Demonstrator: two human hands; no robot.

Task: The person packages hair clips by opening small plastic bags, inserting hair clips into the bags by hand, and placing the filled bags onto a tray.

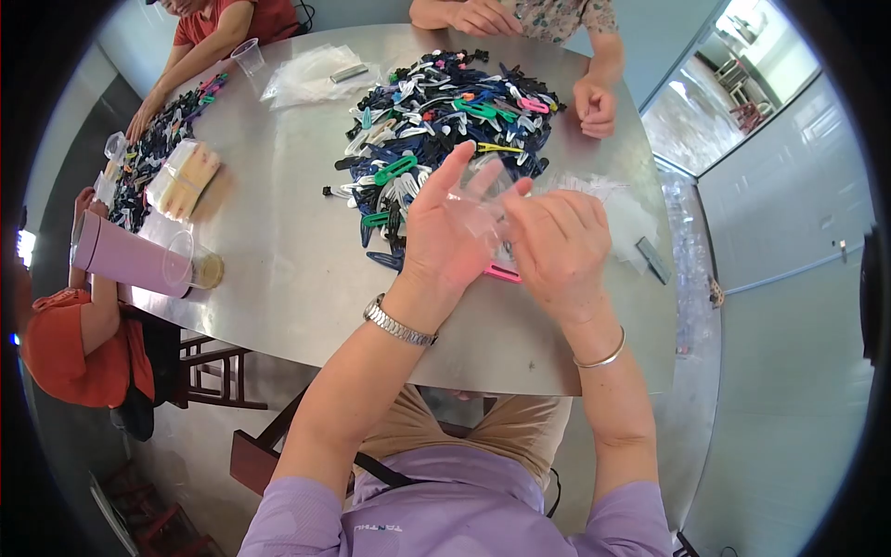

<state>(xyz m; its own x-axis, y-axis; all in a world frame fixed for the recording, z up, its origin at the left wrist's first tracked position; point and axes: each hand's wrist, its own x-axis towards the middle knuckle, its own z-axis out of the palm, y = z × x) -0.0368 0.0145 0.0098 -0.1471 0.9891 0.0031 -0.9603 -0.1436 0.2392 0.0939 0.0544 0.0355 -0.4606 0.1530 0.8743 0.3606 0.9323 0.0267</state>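
My left hand (445, 227) is palm up with its fingers apart, and a clear plastic bag (481, 209) lies over its palm and fingers. Pinched at the fingertips, my right hand (560, 246) holds the right side of this bag. Behind both hands rises a large pile of hair clips (427, 121), mostly black, blue and white, with some green, pink and yellow ones. A pink clip (502, 272) lies on the table just below the bag, between my wrists.
Round metal table (288, 223); flat clear bags (320, 72) at the back, more bags (617, 209) at right beside a grey strip (652, 260). At left: purple tumbler (135, 255), plastic cup (206, 271), wrapped bundle (184, 181), second clip pile (162, 139). Other people sit around the table.
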